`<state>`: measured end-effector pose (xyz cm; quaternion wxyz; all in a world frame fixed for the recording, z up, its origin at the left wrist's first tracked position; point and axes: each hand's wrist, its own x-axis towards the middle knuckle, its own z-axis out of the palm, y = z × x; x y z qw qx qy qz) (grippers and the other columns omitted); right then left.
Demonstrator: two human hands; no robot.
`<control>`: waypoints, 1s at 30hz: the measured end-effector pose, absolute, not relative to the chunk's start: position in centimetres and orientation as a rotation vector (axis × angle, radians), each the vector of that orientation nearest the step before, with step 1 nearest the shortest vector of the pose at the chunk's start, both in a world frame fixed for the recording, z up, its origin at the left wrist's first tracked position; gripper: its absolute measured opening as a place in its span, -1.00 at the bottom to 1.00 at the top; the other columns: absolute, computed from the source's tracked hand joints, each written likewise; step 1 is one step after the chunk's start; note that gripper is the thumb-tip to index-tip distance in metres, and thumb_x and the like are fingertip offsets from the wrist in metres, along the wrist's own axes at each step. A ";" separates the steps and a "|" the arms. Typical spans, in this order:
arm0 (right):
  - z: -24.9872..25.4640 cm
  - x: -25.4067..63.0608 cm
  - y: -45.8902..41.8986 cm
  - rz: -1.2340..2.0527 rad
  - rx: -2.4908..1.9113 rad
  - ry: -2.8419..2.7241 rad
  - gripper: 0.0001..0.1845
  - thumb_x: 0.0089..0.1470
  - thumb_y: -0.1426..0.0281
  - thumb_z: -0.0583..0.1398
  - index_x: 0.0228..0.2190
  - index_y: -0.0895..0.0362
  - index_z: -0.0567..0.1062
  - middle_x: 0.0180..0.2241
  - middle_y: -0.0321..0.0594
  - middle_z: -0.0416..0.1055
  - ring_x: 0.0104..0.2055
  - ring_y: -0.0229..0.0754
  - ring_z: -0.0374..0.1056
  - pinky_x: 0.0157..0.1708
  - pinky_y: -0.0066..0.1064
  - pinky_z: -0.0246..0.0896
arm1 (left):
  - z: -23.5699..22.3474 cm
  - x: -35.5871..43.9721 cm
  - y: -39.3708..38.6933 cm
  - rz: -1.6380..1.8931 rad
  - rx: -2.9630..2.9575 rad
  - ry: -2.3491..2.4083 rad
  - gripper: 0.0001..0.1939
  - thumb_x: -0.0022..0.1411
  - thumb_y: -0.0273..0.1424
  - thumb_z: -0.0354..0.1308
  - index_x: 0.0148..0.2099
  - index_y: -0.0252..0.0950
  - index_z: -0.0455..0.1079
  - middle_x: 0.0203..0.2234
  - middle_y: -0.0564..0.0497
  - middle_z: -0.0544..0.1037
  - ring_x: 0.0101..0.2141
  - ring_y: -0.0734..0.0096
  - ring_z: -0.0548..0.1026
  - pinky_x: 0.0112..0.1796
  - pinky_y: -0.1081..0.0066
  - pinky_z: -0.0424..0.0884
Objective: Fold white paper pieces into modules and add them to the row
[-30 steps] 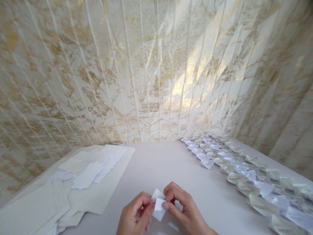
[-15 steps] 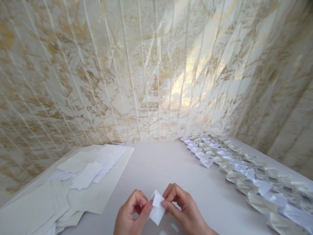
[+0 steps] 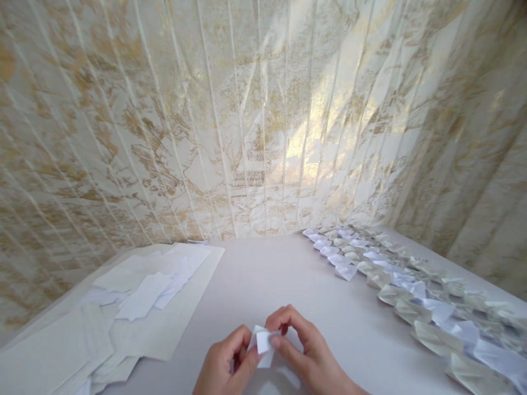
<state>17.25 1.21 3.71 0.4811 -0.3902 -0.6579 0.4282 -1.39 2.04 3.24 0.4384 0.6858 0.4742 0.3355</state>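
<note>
A small piece of folded white paper [image 3: 263, 342] is held between both hands, a little above the table at the bottom centre. My left hand [image 3: 228, 359] pinches its left side, the thumb in front and the fingers curled behind. On the right side, my right hand [image 3: 302, 348] grips it between thumb and bent forefinger. One square flap faces me, with another part of the paper showing below it. The paper's edges under the fingertips are hidden.
Loose white paper sheets [image 3: 144, 296] lie in an overlapping pile on the table's left. Along the right run several rows of folded paper pieces [image 3: 411, 312]. A gold-patterned curtain [image 3: 247, 137] hangs behind the white table [image 3: 263, 274].
The folded paper has turned and shifted between the fingers, its lower point no longer showing as before. My right hand has moved slightly left, closer to my left hand.
</note>
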 end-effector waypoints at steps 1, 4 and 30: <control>3.6 17.2 1.2 1.054 -0.937 -1.609 -0.73 0.16 0.14 0.19 -0.32 0.09 0.44 -0.32 -0.25 0.36 -0.25 -0.16 0.24 -0.17 -0.33 0.14 | 3.3 -1.4 2.0 0.832 1.736 1.194 -0.54 0.20 0.03 0.03 -0.49 -0.22 0.11 -0.62 0.21 0.07 -0.55 0.50 0.10 -0.49 0.49 0.03; 3.3 17.0 1.3 1.081 -0.930 -1.589 -0.71 0.12 0.11 0.23 -0.33 0.09 0.41 -0.34 -0.27 0.32 -0.28 -0.17 0.21 -0.21 -0.36 0.13 | 3.3 -1.3 1.8 0.826 1.815 1.223 -0.61 0.20 -0.09 0.04 -0.51 -0.20 0.04 -0.64 0.22 0.06 -0.57 0.50 0.09 -0.50 0.48 0.01; 2.5 17.4 1.6 0.971 -1.120 -1.706 -0.59 0.18 0.07 0.13 -0.48 0.14 0.38 -0.55 -0.37 0.23 -0.52 -0.31 0.10 -0.51 -0.49 -0.02 | 2.9 -1.3 2.8 0.681 1.511 1.011 -0.43 0.23 0.15 -0.08 -0.42 -0.27 0.30 -0.65 0.07 0.44 -0.61 0.48 0.31 -0.54 0.49 0.17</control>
